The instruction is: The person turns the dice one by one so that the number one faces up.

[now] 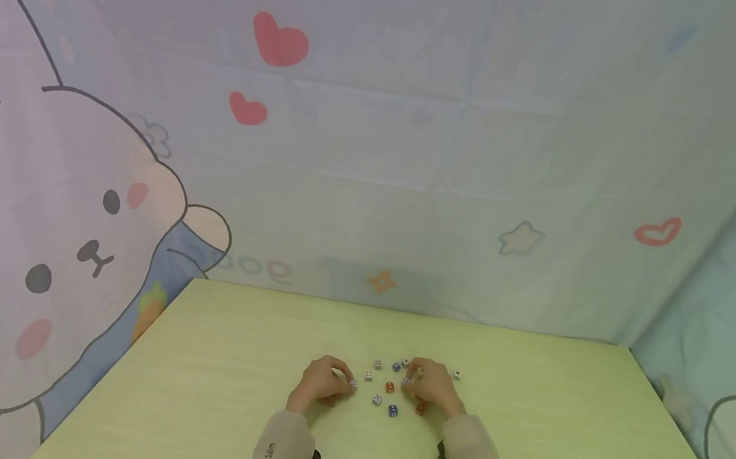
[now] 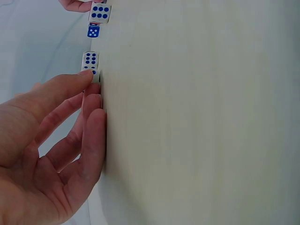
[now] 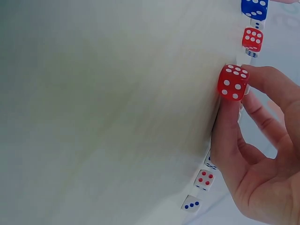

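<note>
My left hand (image 1: 326, 381) pinches a white die (image 1: 353, 384) with blue dots between thumb and fingers, low over the table; the left wrist view shows the thumb tip covering part of this die (image 2: 95, 75). On the other side, my right hand (image 1: 430, 384) has its thumb and fingers about a white die (image 1: 407, 380), mostly hidden in the right wrist view behind a nearer red die (image 3: 233, 83). That red die (image 1: 419, 409) lies beside the hand's near edge. Between the hands are another red die (image 1: 390, 388), a blue die (image 1: 393, 411) and a white die (image 1: 377, 399).
More white dice, one of them here (image 1: 377, 365), and a small blue die (image 1: 396, 367) lie behind the hands. A white die (image 1: 457, 375) sits right of the right hand. The yellow-green table (image 1: 223, 364) ends at a printed cloth backdrop (image 1: 377, 147).
</note>
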`<move>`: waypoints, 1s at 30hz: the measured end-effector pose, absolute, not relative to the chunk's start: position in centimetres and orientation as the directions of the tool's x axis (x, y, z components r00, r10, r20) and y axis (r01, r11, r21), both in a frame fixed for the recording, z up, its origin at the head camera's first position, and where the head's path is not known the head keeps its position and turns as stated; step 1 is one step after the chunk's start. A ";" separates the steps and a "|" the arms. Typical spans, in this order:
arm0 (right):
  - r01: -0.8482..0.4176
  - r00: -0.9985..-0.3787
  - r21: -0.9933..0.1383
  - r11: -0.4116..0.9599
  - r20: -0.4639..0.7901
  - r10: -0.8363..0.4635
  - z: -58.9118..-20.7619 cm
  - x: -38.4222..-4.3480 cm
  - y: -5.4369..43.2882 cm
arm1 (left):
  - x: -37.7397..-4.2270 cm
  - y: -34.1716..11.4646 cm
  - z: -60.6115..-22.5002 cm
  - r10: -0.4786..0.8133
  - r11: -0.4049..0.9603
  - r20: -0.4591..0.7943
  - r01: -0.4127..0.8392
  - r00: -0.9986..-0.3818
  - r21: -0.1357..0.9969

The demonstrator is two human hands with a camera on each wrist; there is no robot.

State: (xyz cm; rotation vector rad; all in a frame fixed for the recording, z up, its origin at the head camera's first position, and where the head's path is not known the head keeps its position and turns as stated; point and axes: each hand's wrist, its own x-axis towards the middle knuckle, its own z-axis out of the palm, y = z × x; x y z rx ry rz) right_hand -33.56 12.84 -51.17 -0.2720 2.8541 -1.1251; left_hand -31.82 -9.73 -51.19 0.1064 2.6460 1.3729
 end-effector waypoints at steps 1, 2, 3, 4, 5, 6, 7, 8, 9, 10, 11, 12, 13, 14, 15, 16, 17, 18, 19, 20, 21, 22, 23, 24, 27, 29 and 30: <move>-0.140 -0.983 -0.683 0.717 0.005 -0.186 -51.2 -33.6 12.9 | -31.8 -9.7 -51.2 0.136 0.576 -0.105 -0.008 -0.985 0.817; -0.139 -0.982 -0.685 0.715 0.003 -0.188 -51.2 -33.6 12.9 | -31.8 -9.7 -51.2 0.136 0.576 -0.105 -0.007 -0.985 0.818; -0.139 -0.982 -0.686 0.714 0.002 -0.189 -51.2 -33.6 12.9 | -31.8 -9.7 -51.2 0.137 0.575 -0.104 -0.007 -0.985 0.818; -0.143 -0.981 -0.687 0.713 0.005 -0.192 -51.1 -33.5 12.9 | -31.8 -9.7 -51.2 0.138 0.574 -0.103 -0.006 -0.985 0.819; -0.148 -0.981 -0.686 0.712 0.008 -0.196 -51.1 -33.5 13.0 | -31.8 -9.7 -51.2 0.139 0.573 -0.103 -0.005 -0.985 0.819; -0.153 -0.980 -0.686 0.711 0.012 -0.199 -51.1 -33.5 13.0 | -31.7 -9.7 -51.1 0.141 0.572 -0.104 -0.005 -0.985 0.820; -0.159 -0.979 -0.686 0.710 0.017 -0.203 -51.1 -33.5 13.0 | -31.7 -9.7 -51.1 0.143 0.573 -0.105 -0.004 -0.984 0.820; -0.163 -0.978 -0.686 0.709 0.018 -0.207 -51.1 -33.5 13.1 | -31.7 -9.7 -51.0 0.144 0.574 -0.105 -0.004 -0.984 0.819; -0.167 -0.977 -0.687 0.707 0.020 -0.211 -51.1 -33.5 13.1 | -31.7 -9.7 -51.0 0.145 0.574 -0.105 -0.002 -0.984 0.819; -0.170 -0.976 -0.688 0.706 0.020 -0.216 -51.1 -33.5 13.1 | -31.7 -9.7 -51.0 0.146 0.576 -0.105 -0.001 -0.984 0.817; -0.172 -0.975 -0.690 0.703 0.018 -0.221 -51.1 -33.5 13.2 | -31.6 -9.7 -50.9 0.146 0.578 -0.105 -0.001 -0.984 0.816; -0.173 -0.974 -0.692 0.700 0.016 -0.225 -51.1 -33.5 13.2 | -31.6 -9.7 -50.9 0.147 0.580 -0.106 -0.001 -0.984 0.815; -0.176 -0.973 -0.692 0.700 0.015 -0.229 -51.2 -33.5 13.2 | -31.6 -9.7 -50.8 0.147 0.581 -0.105 0.000 -0.984 0.814; -0.178 -0.972 -0.694 0.698 0.014 -0.233 -51.2 -33.5 13.2 | -31.6 -9.7 -50.8 0.148 0.582 -0.105 0.000 -0.983 0.813; -0.180 -0.972 -0.695 0.696 0.015 -0.236 -51.2 -33.5 13.3 | -31.6 -9.7 -50.8 0.149 0.582 -0.106 0.000 -0.983 0.813; -0.184 -0.971 -0.693 0.697 0.017 -0.239 -51.2 -33.5 13.3 | -31.5 -9.7 -50.7 0.149 0.582 -0.107 0.000 -0.983 0.813; -0.186 -0.970 -0.693 0.696 0.019 -0.241 -51.2 -33.5 13.3 | -31.5 -9.7 -50.7 0.150 0.581 -0.109 -0.001 -0.983 0.814; -0.187 -0.970 -0.694 0.695 0.021 -0.241 -51.2 -33.5 13.3 | -31.5 -9.7 -50.7 0.150 0.580 -0.110 -0.003 -0.983 0.815; -0.188 -0.970 -0.695 0.694 0.022 -0.241 -51.2 -33.5 13.3 | -31.5 -9.7 -50.7 0.149 0.579 -0.110 -0.003 -0.983 0.815; -0.187 -0.970 -0.698 0.691 0.021 -0.240 -51.1 -33.5 13.3 | -31.6 -9.7 -50.7 0.148 0.578 -0.112 -0.006 -0.983 0.816; -0.182 -0.971 -0.702 0.688 0.018 -0.238 -51.1 -33.5 13.3 | -31.6 -9.7 -50.7 0.146 0.576 -0.114 -0.009 -0.983 0.817; -0.179 -0.971 -0.706 0.685 0.016 -0.237 -51.1 -33.5 13.3 | -31.6 -9.8 -50.7 0.146 0.575 -0.115 -0.011 -0.983 0.818; -0.173 -0.972 -0.711 0.681 0.011 -0.235 -51.0 -33.4 13.3 | -31.6 -9.8 -50.7 0.145 0.573 -0.117 -0.013 -0.983 0.819; -0.168 -0.972 -0.716 0.678 0.006 -0.235 -51.0 -33.4 13.3 | -31.6 -9.8 -50.7 0.144 0.571 -0.118 -0.015 -0.982 0.821; -0.160 -0.972 -0.726 0.669 -0.001 -0.234 -50.8 -33.3 13.2 | -31.6 -9.8 -50.7 0.143 0.567 -0.122 -0.020 -0.982 0.824; -0.163 -0.972 -0.726 0.668 0.001 -0.236 -50.7 -33.3 13.2 | -31.6 -9.8 -50.8 0.141 0.565 -0.124 -0.023 -0.982 0.825; -0.166 -0.971 -0.726 0.667 0.003 -0.238 -50.6 -33.2 13.2 | -31.6 -9.8 -50.8 0.140 0.566 -0.125 -0.024 -0.982 0.824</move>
